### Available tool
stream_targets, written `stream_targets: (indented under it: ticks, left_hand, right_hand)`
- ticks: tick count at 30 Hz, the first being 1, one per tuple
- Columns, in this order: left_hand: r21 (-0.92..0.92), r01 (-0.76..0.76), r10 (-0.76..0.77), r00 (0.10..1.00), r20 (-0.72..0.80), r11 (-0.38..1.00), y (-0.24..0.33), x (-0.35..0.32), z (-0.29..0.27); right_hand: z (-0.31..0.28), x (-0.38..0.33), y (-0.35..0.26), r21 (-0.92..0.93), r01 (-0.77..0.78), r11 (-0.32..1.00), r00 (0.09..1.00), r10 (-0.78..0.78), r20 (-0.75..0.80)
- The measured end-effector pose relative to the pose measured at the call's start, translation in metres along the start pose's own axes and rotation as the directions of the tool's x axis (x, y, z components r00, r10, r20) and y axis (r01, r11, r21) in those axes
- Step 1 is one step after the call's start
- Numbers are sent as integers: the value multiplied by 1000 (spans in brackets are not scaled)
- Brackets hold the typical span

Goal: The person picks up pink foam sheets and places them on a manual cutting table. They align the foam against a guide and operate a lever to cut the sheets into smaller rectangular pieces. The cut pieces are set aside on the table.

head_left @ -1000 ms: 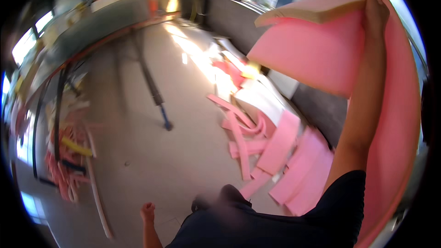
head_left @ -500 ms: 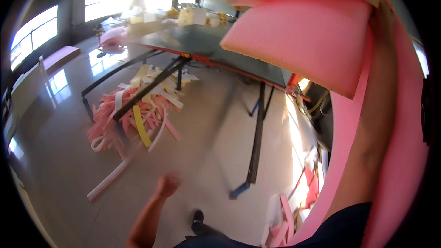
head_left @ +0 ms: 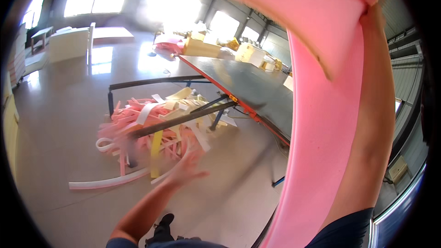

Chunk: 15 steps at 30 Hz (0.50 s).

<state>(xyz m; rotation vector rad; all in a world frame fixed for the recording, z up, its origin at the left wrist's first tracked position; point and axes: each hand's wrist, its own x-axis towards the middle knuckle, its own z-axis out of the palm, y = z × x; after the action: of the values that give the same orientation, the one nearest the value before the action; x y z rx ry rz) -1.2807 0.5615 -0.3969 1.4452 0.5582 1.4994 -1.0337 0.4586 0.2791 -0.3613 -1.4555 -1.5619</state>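
A large pink foam sheet (head_left: 321,124) hangs down my right side, its upper end folded over in a flap. My right arm reaches up along it, and my right hand (head_left: 375,16) grips the sheet near the fold, the fingers hidden by the foam. Low at the middle left, my left hand (head_left: 187,167) is held out with nothing in it, thumb apart from the fingers and blurred by motion. Beyond that hand a heap of pink, white and yellow foam strips (head_left: 138,117) lies on the floor.
A long dark-topped table (head_left: 248,80) with a red edge runs across the middle. Its dark frame bar (head_left: 183,121) juts out over the heap. White blocks (head_left: 69,45) stand at the far left. Yellow and pink foam pieces (head_left: 197,48) are piled beyond the table.
My view has swung to the right of the heap less and shows more of the left side. The foam sheet has shifted and tilted upward. My left hand has risen and spread its fingers.
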Motion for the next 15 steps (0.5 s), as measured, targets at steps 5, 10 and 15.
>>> stream_targets:
  ticks: [5,10,15]
  left_hand:
    - [-221,-166,215,952,219,961,30,241,20]
    - [265,-510,461,857,229,818,34,428,118]
    - [543,-268,350,935,-52,796,-25,650,124]
  right_hand:
    - [99,-16,41,45,-26,999,999,24,39]
    - [148,-67,131,-17,-135,991,979,136,155]
    - [179,-170,216,64,-363,929,907,337,250]
